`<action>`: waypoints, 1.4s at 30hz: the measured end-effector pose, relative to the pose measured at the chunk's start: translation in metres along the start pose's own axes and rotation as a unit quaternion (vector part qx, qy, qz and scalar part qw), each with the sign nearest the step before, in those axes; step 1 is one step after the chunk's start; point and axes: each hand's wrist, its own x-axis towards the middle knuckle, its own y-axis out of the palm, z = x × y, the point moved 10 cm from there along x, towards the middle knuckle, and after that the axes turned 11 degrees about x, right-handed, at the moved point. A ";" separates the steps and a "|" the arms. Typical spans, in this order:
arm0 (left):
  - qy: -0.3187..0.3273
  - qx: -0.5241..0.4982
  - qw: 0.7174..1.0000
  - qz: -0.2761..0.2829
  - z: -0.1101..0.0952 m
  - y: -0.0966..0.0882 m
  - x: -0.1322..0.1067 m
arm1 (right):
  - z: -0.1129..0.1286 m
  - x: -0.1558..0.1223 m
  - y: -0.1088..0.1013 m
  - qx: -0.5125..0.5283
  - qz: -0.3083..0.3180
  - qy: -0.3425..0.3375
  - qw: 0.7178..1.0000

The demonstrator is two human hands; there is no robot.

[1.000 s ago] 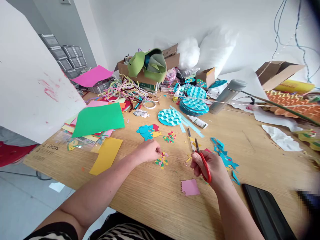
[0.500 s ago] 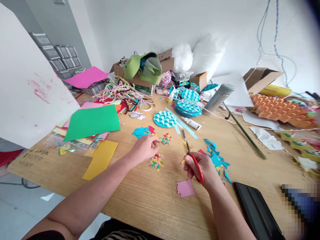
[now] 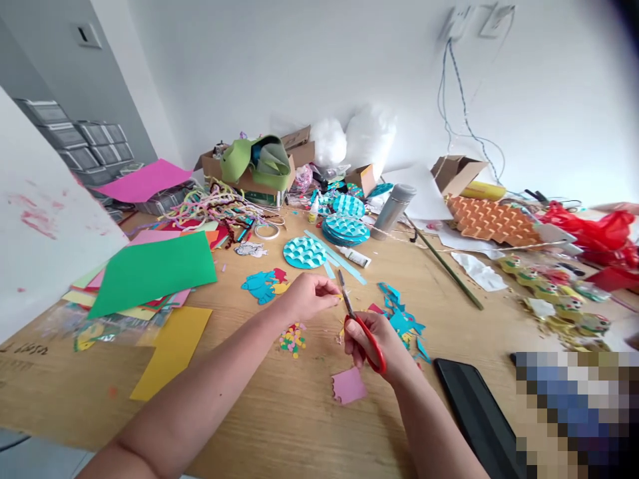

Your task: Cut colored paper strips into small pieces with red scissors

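Observation:
My right hand (image 3: 372, 342) grips red-handled scissors (image 3: 370, 346), their blades pointing away from me and appearing nearly closed. Just left of the blades, my left hand (image 3: 312, 297) has its fingers drawn together at a small yellow paper scrap (image 3: 340, 297). Beneath my left wrist lies a pile of round, coloured paper dots (image 3: 293, 340). Cut-out blue paper fish shapes (image 3: 260, 287) rest to the left, beside small red and yellow ones. Blue paper offcuts (image 3: 405, 322) lie right of the scissors. Nearer me is a pink paper square (image 3: 349, 386) with bites cut from its edge.
Coloured sheets, topped by a green one (image 3: 154, 273), are stacked left. Further back are a blue scale-patterned disc (image 3: 304, 253), a glue tube (image 3: 355, 257), and a grey flask (image 3: 394, 211). A black tablet-like object (image 3: 474, 412) and a thin stick (image 3: 444, 263) lie right.
My left hand has moved right across the table, from beside the small confetti to the yellow scrap near the scissors. My right hand still holds the scissors. The view has turned right.

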 end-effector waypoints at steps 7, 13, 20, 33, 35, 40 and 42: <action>-0.104 -0.232 0.967 -0.019 0.024 0.001 0.004 | 0.005 0.002 -0.005 -0.011 -0.016 -0.024 1.000; -0.142 -0.358 0.922 0.046 0.023 0.029 0.005 | 0.030 -0.003 -0.046 0.073 -0.187 -0.140 0.970; -0.152 -0.324 0.930 0.080 0.020 0.052 0.003 | 0.037 -0.007 -0.050 0.099 -0.204 -0.194 0.954; -0.104 -0.211 0.960 0.149 0.016 0.055 0.003 | 0.030 -0.003 -0.055 0.102 -0.214 -0.188 0.953; -0.110 -0.220 0.957 0.156 0.017 0.057 0.002 | 0.031 -0.003 -0.053 0.099 -0.210 -0.186 0.955; -0.132 -0.208 0.960 0.133 0.024 0.056 0.003 | 0.030 -0.005 -0.054 0.091 -0.223 -0.185 0.953; -0.102 -0.128 0.981 0.108 0.023 0.051 0.006 | 0.029 -0.007 -0.060 0.093 -0.244 -0.192 0.946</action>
